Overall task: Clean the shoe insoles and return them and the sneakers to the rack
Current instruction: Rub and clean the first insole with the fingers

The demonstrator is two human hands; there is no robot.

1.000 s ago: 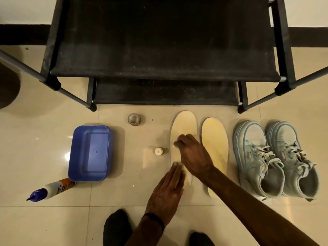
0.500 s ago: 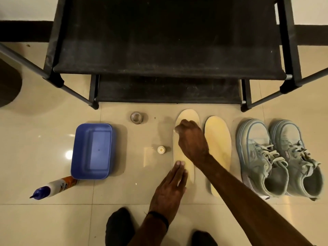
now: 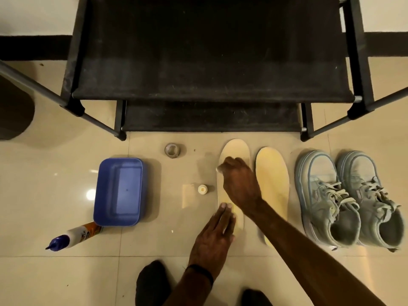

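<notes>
Mid-cleaning, by the look of it. Left insole (image 3: 234,151) on the floor in front of the rack (image 3: 209,69), pinned near its heel by flat left hand (image 3: 215,237); right hand (image 3: 239,180) curled on something small and pale, wiping near the toe. Right insole (image 3: 272,184) and sneakers (image 3: 351,199) wait alongside; nothing racked yet.

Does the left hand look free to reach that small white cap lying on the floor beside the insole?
Probably yes. The left hand rests flat on the heel end of the left insole, holding nothing, and the white cap sits on bare floor just beyond its fingertips with nothing between them.
</notes>
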